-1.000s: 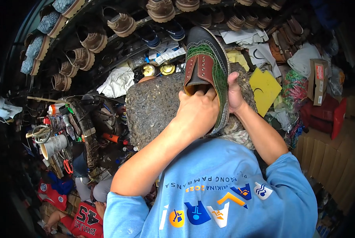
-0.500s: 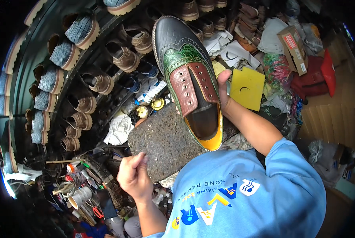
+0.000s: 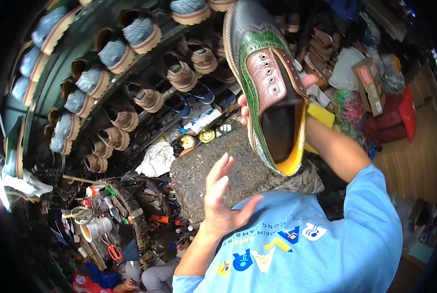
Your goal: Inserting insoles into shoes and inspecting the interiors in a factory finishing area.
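My right hand (image 3: 310, 80) grips a lace-up dress shoe (image 3: 267, 80) from beneath, thumb on one side and fingertips on the other. The shoe has a black toe, green textured panels, brown eyelet flaps without laces, and a yellow lining; its toe points up and away from me. Most of the right palm is hidden behind it. Below and to the left of the heel, my left hand (image 3: 222, 195) is held up, empty, fingers and thumb apart, not touching the shoe. Under both lies a dark, rough-topped block (image 3: 194, 176).
Racks of grey-blue shoes (image 3: 89, 80) and brown shoes (image 3: 179, 75) curve along the left. Orange-handled scissors (image 3: 115, 252) and a thread spool (image 3: 95, 228) sit lower left, near another person's hand (image 3: 126, 286). A cardboard box (image 3: 370, 85) and red bag (image 3: 389, 122) lie right.
My left hand has opened from a closed fist and moved rightward, closer to the shoe. The shoe has turned somewhat in my right hand, and the view has shifted.
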Demonstrator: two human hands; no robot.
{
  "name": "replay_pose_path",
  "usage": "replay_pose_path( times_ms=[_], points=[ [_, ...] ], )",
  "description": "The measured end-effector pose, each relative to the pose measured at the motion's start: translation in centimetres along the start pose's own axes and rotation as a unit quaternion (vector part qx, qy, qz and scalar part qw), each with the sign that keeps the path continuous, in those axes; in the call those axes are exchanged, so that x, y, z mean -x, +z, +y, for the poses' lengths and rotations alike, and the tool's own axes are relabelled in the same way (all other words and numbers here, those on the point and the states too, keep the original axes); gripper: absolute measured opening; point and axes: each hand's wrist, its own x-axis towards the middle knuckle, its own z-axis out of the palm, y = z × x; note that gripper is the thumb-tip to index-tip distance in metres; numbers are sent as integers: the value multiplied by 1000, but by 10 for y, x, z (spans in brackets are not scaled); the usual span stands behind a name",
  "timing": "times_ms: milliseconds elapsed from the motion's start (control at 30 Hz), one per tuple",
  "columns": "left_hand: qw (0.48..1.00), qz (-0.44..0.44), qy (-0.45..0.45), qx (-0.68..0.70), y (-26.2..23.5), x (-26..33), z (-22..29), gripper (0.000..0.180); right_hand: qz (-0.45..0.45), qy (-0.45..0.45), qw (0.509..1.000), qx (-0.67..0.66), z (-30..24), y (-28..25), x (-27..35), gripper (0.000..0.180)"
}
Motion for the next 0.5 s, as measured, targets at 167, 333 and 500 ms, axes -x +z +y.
replay_pose_path(
  times_ms=[167, 333, 500],
  points=[
    [998, 47, 18, -41, 0, -3, 14, 107, 271, -132, 921, 246, 109, 75, -18, 122],
    [964, 204, 48, -165, -59, 4, 37, 96, 126, 0, 960, 251, 158, 129, -50, 109],
    [834, 361, 34, -416, -147, 9, 99, 111, -48, -20, 770, 636, 125, 205, -82, 90]
  ],
)
